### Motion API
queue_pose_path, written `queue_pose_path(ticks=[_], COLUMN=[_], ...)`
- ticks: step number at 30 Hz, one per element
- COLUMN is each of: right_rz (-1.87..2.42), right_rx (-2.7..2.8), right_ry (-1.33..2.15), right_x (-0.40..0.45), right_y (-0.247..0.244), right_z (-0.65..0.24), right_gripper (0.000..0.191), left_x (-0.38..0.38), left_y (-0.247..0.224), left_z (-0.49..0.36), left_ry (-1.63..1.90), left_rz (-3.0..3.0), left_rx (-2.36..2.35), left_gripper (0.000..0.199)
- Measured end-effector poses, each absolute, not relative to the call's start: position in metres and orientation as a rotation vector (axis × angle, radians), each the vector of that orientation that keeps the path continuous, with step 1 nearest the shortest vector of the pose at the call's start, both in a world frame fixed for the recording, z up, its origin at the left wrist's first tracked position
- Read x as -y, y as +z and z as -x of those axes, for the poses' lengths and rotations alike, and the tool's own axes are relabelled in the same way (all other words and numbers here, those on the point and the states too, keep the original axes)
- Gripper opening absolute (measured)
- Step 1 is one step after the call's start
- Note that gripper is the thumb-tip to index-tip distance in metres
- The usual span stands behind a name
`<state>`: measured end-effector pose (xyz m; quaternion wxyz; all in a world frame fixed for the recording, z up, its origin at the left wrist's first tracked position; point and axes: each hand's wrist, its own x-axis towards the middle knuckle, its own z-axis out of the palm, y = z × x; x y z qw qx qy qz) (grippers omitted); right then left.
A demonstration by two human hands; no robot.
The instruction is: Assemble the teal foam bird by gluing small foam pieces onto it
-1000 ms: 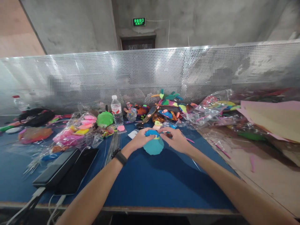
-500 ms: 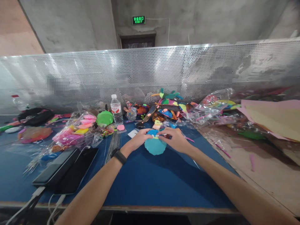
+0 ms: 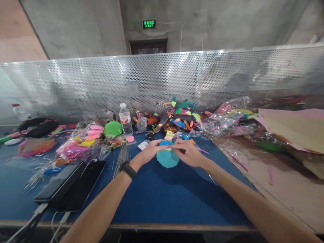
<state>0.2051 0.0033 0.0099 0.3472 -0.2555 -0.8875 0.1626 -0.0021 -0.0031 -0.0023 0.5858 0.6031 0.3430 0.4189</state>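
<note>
A light-blue, flat, roundish clay piece [image 3: 167,160] with a darker blue top [image 3: 164,143] lies on the blue table mat, below and between my hands. My left hand [image 3: 151,151] is at its upper left edge, thumb across the top and fingers curled behind, gripping it. From the right, my right hand [image 3: 188,152] reaches over the upper edge, its index finger laid on the clay near my left thumb. Its other fingers are curled, with something small and dark among them that I cannot make out. A pale yellowish strip shows on the clay under the fingertips.
Behind my hands lie a heap of colourful clay figures [image 3: 181,116] and a water bottle [image 3: 126,119]. To the left are bagged clay [image 3: 78,143], thin wires [image 3: 122,158], a phone [image 3: 82,185] and a power bank [image 3: 59,182]. Pink and yellow sheets [image 3: 296,126] lie right.
My right index finger has straightened and moved left onto the top of the clay, closer to my left thumb. The clay piece stays in about the same place.
</note>
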Motion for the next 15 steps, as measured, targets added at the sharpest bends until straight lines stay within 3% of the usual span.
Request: queue_pose_path(ticks=[6,15], right_rz=[0.782,0.936], right_rx=[2.14,1.812], right_ry=[0.511,1.041], right_x=[-0.0045,-0.0111], right_y=[0.013,0.0077], right_z=[-0.2059,-0.2033], right_gripper=[0.032,0.03], left_x=[0.0032,0.0022], left_y=[-0.0027,-0.0024], left_z=[-0.001,-0.0001], left_ry=[1.037,1.066], left_rz=[-1.529,-1.595], left_rx=[-0.932,-1.045], left_gripper=[0.044,0.041])
